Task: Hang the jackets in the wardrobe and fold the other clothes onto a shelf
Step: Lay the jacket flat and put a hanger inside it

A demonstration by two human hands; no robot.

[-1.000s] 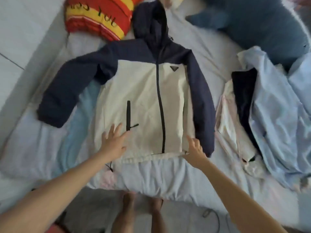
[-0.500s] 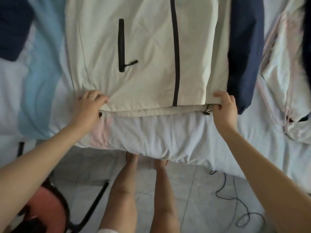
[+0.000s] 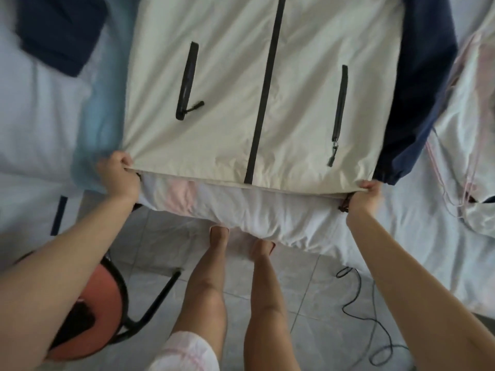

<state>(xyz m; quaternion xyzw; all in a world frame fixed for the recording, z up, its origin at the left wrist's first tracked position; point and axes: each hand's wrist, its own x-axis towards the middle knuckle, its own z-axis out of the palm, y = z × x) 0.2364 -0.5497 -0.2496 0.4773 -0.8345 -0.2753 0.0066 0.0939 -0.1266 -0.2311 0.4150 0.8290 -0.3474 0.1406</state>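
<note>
A cream jacket (image 3: 230, 84) with navy sleeves, a black front zip and two zipped pockets lies face up on the bed (image 3: 267, 210). My left hand (image 3: 117, 175) grips the hem's left corner with curled fingers. At the hem's right corner, beside a dark drawstring toggle, my right hand (image 3: 365, 196) pinches the fabric. The hem is stretched taut between both hands near the bed's edge. The hood and collar lie out of view.
A white garment with pink trim (image 3: 471, 129) lies at the right on the bed. A red stool with black legs (image 3: 96, 303) stands on the tiled floor at lower left. A black cable (image 3: 372, 317) trails over the tiles at the right.
Both hands went from lying on the jacket's lower front to gripping the hem corners. The hem is now pulled wide and taut, and the right pocket shows.
</note>
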